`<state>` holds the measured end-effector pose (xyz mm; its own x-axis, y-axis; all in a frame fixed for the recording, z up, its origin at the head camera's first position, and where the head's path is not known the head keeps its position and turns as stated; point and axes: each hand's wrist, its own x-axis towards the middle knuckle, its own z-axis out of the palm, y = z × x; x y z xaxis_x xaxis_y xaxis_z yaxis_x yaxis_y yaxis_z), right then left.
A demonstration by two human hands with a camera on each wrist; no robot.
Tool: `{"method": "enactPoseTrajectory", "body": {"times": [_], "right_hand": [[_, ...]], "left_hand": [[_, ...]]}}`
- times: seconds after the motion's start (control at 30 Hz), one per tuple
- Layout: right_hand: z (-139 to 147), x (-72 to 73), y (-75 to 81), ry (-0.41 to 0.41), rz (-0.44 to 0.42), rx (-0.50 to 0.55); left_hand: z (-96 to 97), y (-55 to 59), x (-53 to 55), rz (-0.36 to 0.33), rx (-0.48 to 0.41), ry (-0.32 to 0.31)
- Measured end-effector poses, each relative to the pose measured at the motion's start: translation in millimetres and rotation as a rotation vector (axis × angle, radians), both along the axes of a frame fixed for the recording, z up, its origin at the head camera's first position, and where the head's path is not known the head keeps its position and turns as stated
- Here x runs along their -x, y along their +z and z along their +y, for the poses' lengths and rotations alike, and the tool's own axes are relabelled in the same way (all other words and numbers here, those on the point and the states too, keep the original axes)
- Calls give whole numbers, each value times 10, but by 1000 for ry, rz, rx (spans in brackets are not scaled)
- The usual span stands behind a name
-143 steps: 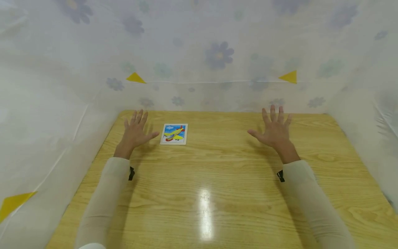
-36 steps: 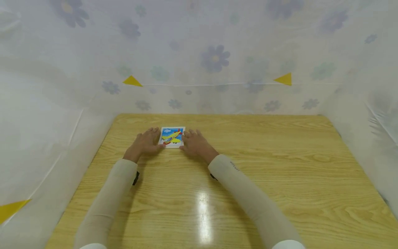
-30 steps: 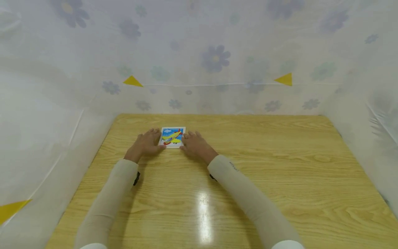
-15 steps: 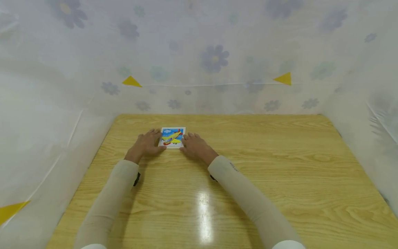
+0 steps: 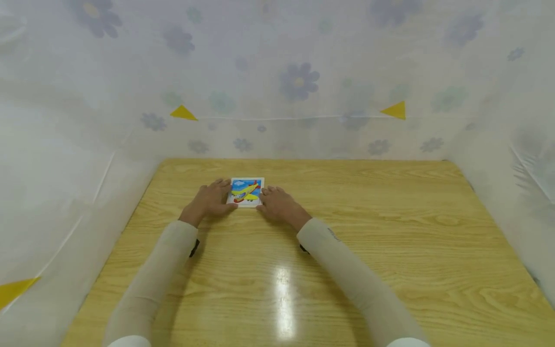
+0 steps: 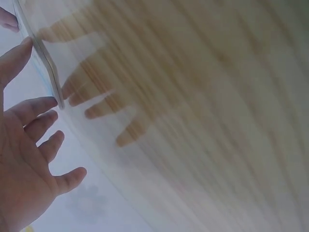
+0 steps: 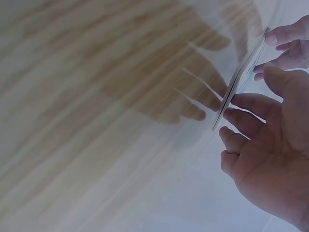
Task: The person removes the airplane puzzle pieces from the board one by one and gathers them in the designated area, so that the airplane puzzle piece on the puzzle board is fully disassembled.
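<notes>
A small square picture board (image 5: 245,192) with a yellow and red airplane on blue lies flat on the wooden table, left of the middle. On its left edge are the thumb and fingertips of my left hand (image 5: 212,198). My right hand (image 5: 279,205) touches the opposite edge, with its thumb near the front right corner. In the left wrist view, thumb and index finger of the left hand (image 6: 24,154) meet the board's rim (image 6: 47,60) while the other fingers fan out loosely. The right wrist view has the right hand's (image 7: 270,140) relaxed fingertips along the rim.
The glossy wood-grain table (image 5: 368,231) reaches back to a pale flowered curtain (image 5: 299,82), which also hangs at both sides. Yellow triangles (image 5: 393,110) mark the curtain. A bright light reflection (image 5: 284,303) lies on the table's near part.
Several seconds ago both hands were spread wide, apart from the board. They then came to its two sides. Over the last half second, hands and board have shifted slightly right together.
</notes>
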<state>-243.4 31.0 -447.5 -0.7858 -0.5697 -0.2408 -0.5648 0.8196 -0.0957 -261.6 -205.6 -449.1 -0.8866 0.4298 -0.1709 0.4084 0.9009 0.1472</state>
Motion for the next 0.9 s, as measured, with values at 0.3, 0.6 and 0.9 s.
{"method": "enactPoseTrajectory", "body": {"times": [0.3,0.6,0.9], "right_hand": [[144,-31,-58,13,3,6],[288,-101,-29,14,0,1],[462,-176,-36,11,16,2]], "left_hand": [[131,39,-77,12,-33,-38],[246,11,-88,10,4,-54],[388,11,-127,12,10,-79]]}}
